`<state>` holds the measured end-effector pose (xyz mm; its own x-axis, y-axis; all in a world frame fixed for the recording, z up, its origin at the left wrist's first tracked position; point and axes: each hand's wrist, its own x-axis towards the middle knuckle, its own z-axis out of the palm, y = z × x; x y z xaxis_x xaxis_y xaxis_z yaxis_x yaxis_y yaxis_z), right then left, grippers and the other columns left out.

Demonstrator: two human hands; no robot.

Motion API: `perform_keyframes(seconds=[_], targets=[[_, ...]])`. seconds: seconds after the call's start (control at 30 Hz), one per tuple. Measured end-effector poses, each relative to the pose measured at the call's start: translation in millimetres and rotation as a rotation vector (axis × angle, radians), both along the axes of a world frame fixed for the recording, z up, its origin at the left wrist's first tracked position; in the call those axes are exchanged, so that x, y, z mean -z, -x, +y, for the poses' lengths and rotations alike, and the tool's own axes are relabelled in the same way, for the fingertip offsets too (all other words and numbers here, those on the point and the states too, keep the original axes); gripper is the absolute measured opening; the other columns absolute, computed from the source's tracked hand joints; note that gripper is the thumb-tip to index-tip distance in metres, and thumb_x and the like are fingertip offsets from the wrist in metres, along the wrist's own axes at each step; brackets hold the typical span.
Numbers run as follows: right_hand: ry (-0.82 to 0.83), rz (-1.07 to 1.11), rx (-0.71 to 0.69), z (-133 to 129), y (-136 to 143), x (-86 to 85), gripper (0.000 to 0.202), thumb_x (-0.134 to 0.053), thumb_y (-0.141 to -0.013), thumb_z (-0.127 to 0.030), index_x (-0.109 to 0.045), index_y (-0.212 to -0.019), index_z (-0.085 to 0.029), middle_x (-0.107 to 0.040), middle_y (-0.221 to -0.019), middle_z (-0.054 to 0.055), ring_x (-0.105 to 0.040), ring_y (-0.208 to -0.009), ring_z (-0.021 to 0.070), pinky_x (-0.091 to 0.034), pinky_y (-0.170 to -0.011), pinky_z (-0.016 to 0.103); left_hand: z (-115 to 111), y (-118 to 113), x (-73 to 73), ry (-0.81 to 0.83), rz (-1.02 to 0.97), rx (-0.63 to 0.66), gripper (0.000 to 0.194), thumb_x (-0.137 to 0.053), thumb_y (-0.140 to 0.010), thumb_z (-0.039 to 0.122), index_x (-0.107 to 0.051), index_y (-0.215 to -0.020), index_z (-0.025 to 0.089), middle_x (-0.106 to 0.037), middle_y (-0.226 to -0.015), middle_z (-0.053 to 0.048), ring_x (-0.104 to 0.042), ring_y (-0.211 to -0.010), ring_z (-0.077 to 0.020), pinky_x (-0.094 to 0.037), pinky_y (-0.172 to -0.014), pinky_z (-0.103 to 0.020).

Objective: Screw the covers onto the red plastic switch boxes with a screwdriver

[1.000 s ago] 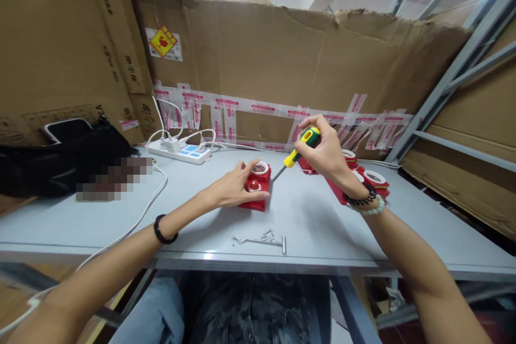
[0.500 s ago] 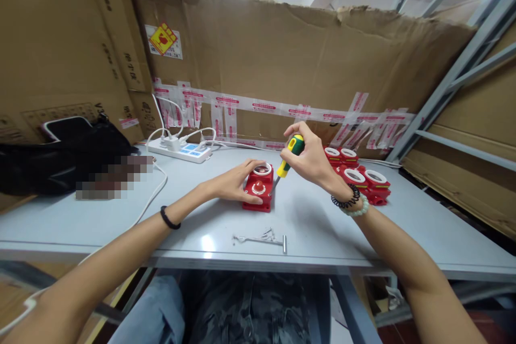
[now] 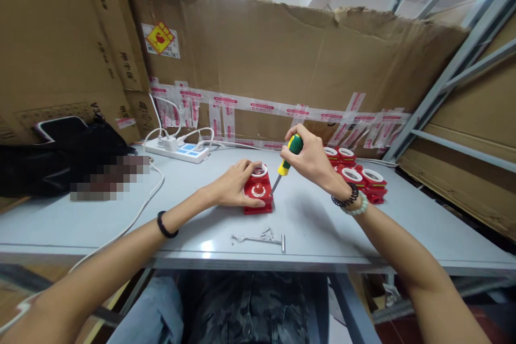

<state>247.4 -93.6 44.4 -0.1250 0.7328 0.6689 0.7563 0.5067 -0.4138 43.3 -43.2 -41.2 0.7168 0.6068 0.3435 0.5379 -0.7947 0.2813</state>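
Note:
A red box-shaped housing [image 3: 264, 206] with a white-ringed round window and a red knob rests on the table. My left hand [image 3: 237, 185] grips it from the left, thumb along the near side and fingers around the far end. In my right hand [image 3: 308, 156] is a screwdriver [image 3: 291, 151] with a green and yellow handle. Its shaft slants down to the left, and the tip meets the right edge of the housing. Nearer the table's front edge lie a metal T-handle tool [image 3: 266, 240] and several small screws [image 3: 266, 233].
Several similar red housings [image 3: 373, 188] stand at the right. A white power strip [image 3: 181, 150] with plugs and cables sits at the back left. Beside it lies a black bag [image 3: 97, 145] with a phone [image 3: 62, 128] on it. Cardboard [image 3: 258, 54] walls the table's back.
The view has shifted slightly. My left hand and the housing have turned a little, while the screwdriver stays at the housing's right edge.

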Motion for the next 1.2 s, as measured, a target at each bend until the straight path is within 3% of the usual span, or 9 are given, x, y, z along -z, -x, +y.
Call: perform_keyframes(seconds=[0.27, 0.5, 0.63, 0.73, 0.8, 0.9, 1.07, 1.13, 1.2], targets=[[-0.043, -0.101, 0.086, -1, 1, 0.5, 0.012, -0.055, -0.076, -0.028, -0.049, -0.082, -0.02, -0.051, -0.059, -0.005, -0.044, -0.051, 0.0096, -0.032, -0.054, 0.023, -5, -2, 2.5, -0.036, 0.0, -0.048, 0.096, -0.061, -0.065, 0.072, -0.031, -0.137, 0.016, -0.045, -0.115, -0.014, -0.046, -0.106, -0.032, -0.041, -0.092, -0.048], [-0.187, -0.514, 0.339, -18, 28, -4.2, 0.019, -0.049, -0.085, -0.037, -0.055, -0.087, -0.019, -0.061, -0.062, 0.004, -0.051, -0.052, 0.0161, -0.023, -0.052, 0.027, -11, -7, 5.3, -0.056, -0.014, -0.108, 0.095, -0.059, -0.065, 0.073, -0.036, -0.135, 0.014, -0.047, -0.109, -0.013, -0.046, -0.103, -0.0326, -0.04, -0.092, -0.049], [-0.141, -0.591, 0.439, -25, 35, -13.8, 0.043, -0.043, -0.088, -0.056, -0.058, -0.081, -0.015, -0.061, -0.058, 0.011, -0.056, -0.054, 0.0215, -0.023, -0.05, 0.028, -9, -6, 8.5, -0.05, -0.051, -0.093, 0.091, -0.062, -0.064, 0.071, -0.038, -0.133, 0.016, -0.047, -0.112, -0.013, -0.046, -0.105, -0.0331, -0.039, -0.093, -0.051], [-0.065, -0.643, 0.49, -24, 34, -22.8, 0.041, -0.048, -0.087, -0.052, -0.059, -0.071, -0.015, -0.061, -0.06, 0.013, -0.057, -0.057, 0.022, -0.024, -0.05, 0.029, -8, -6, 9.1, -0.025, -0.068, -0.07, 0.094, -0.064, -0.064, 0.069, -0.033, -0.136, 0.018, -0.045, -0.116, -0.013, -0.044, -0.109, -0.0334, -0.038, -0.097, -0.051], [-0.023, -0.686, 0.438, -23, 32, -27.5, 0.031, -0.051, -0.087, -0.041, -0.059, -0.073, -0.015, -0.062, -0.063, 0.012, -0.056, -0.059, 0.0209, -0.023, -0.05, 0.029, -9, -6, 8.1, -0.005, -0.07, -0.058, 0.095, -0.065, -0.064, 0.068, -0.031, -0.137, 0.018, -0.045, -0.118, -0.013, -0.043, -0.111, -0.0332, -0.038, -0.098, -0.051], [0.001, -0.735, 0.254, -21, 31, -33.7, 0.018, -0.05, -0.087, -0.03, -0.058, -0.084, -0.015, -0.063, -0.067, 0.009, -0.053, -0.058, 0.0183, -0.023, -0.051, 0.029, -10, -6, 6.4, 0.011, -0.056, -0.06, 0.095, -0.065, -0.065, 0.066, -0.031, -0.137, 0.015, -0.044, -0.116, -0.014, -0.043, -0.111, -0.0328, -0.038, -0.099, -0.05], [0.121, -0.837, -0.258, -27, 29, -51.0, 0.015, -0.051, -0.089, -0.029, -0.053, -0.098, -0.018, -0.064, -0.086, 0.005, -0.052, -0.069, 0.0151, -0.033, -0.061, 0.027, -8, -5, 7.0, -0.006, -0.066, -0.035, 0.085, -0.065, -0.066, 0.065, -0.039, -0.131, 0.016, -0.046, -0.113, -0.012, -0.045, -0.106, -0.0314, -0.041, -0.096, -0.049], [0.191, -0.886, -0.239, -32, 30, -58.2, 0.019, -0.053, -0.088, -0.032, -0.053, -0.1, -0.018, -0.063, -0.085, 0.006, -0.053, -0.07, 0.0164, -0.033, -0.06, 0.027, -8, -5, 7.4, -0.008, -0.065, -0.035, 0.083, -0.064, -0.066, 0.066, -0.041, -0.13, 0.017, -0.046, -0.112, -0.012, -0.046, -0.106, -0.0313, -0.041, -0.095, -0.049], [0.206, -0.939, -0.034, -36, 33, -63.1, 0.025, -0.053, -0.088, -0.039, -0.057, -0.095, -0.015, -0.062, -0.076, 0.009, -0.053, -0.065, 0.0185, -0.031, -0.056, 0.03, -8, -5, 7.2, -0.009, -0.055, -0.048, 0.087, -0.064, -0.066, 0.066, -0.038, -0.132, 0.017, -0.046, -0.112, -0.012, -0.046, -0.106, -0.0319, -0.041, -0.095, -0.049]])
